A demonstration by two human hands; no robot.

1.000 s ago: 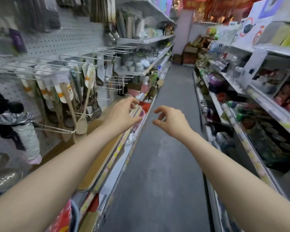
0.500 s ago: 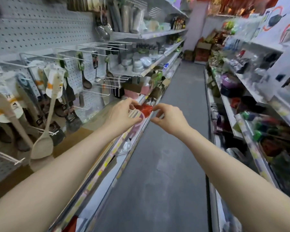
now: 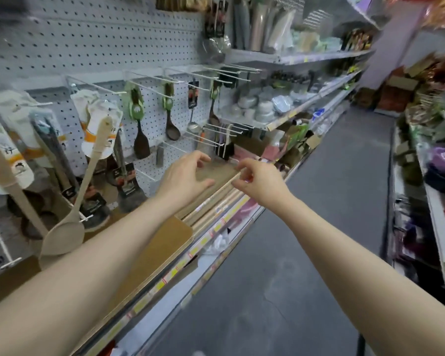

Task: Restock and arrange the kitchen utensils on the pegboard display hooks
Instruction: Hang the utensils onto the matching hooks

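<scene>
Left hand (image 3: 188, 177) hovers loosely curled and empty over wooden rods (image 3: 216, 199) on the shelf (image 3: 203, 240). Just right, the right hand (image 3: 261, 179) curls fingertips together; whether it grips anything is unclear.

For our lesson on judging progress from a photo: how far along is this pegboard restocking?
Done: pale wooden spoons and dark green-carded spatulas hang on the grey pegboard. In hand: nothing clearly; the left hand and right hand hover over pale wooden rods lying on the shelf, and whether the right hand pinches anything is unclear. Left: several white wire hooks stand bare.
</scene>
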